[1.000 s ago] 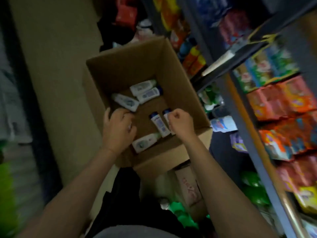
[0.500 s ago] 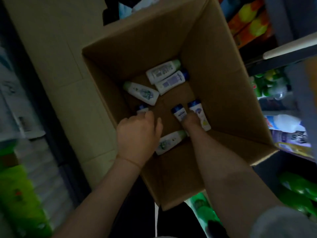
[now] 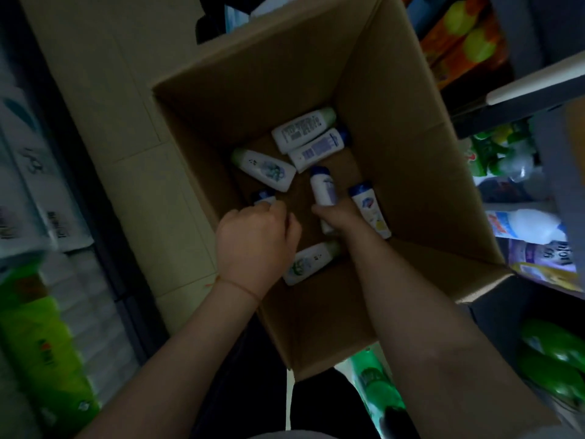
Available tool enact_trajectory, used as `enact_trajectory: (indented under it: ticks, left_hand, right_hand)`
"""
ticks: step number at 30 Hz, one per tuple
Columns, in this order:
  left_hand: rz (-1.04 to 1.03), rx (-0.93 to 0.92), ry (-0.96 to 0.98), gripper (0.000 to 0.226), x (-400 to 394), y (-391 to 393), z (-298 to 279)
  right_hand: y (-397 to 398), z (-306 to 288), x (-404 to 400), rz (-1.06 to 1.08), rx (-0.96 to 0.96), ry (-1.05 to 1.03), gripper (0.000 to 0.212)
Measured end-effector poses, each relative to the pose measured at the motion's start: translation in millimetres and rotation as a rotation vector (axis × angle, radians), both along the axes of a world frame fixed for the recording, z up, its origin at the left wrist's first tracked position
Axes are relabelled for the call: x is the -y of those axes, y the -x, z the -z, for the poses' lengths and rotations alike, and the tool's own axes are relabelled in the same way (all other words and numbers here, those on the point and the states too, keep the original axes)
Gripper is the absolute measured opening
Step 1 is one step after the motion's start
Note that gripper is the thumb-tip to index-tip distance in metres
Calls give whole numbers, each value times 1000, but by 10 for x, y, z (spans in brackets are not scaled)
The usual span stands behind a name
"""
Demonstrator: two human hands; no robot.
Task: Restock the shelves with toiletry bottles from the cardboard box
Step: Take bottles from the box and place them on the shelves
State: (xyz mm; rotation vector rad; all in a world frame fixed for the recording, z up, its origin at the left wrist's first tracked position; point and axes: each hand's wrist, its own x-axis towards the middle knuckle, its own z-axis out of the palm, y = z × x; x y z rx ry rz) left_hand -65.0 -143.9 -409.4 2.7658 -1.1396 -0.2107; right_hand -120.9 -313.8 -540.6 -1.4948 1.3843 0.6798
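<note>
An open cardboard box [image 3: 395,128] stands in front of me with several white toiletry bottles lying on its bottom. My left hand [image 3: 256,245] reaches inside, curled into a fist around a blue-capped bottle [image 3: 262,196] whose cap pokes out past my fingers. My right hand [image 3: 337,215] is deeper in the box and grips the lower end of another blue-capped bottle [image 3: 322,188], tilted up off the bottom. A third blue-capped bottle [image 3: 368,212] lies just right of it. Green-capped bottles lie near my wrists [image 3: 311,259] and at the left [image 3: 266,169]. Two more bottles [image 3: 304,129] rest at the far end.
Shelves [image 3: 535,87] rise on the right, holding orange packs [image 3: 465,42], a white jug [image 3: 528,224] and green bottles [image 3: 550,353]. Green packs [image 3: 44,350] and white packages [image 3: 28,185] line the left. Pale floor tiles [image 3: 133,153] run beside the box.
The view has closed in on the box. My right hand has gripped a blue-capped bottle and tipped it up. My left hand stays curled around its own bottle.
</note>
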Motion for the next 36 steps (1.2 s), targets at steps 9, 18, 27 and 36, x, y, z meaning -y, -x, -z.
enact_trajectory:
  ticks: [9, 18, 27, 36]
  left_hand:
    - [-822, -1240, 588, 30, 307, 103, -905]
    - [-435, -1785, 876, 35, 930, 1397, -2631]
    - [395, -1559, 792, 33, 1420, 3582, -3806]
    - [1124, -1238, 862, 42, 1677, 5254, -4892]
  right_hand:
    - [307, -2034, -136, 633, 624, -766, 26]
    - [1845, -3956, -111, 372, 947, -317, 42]
    - [4354, -5262, 8, 204, 928, 733, 30]
    - [6112, -6201, -34, 406, 923, 1553, 20]
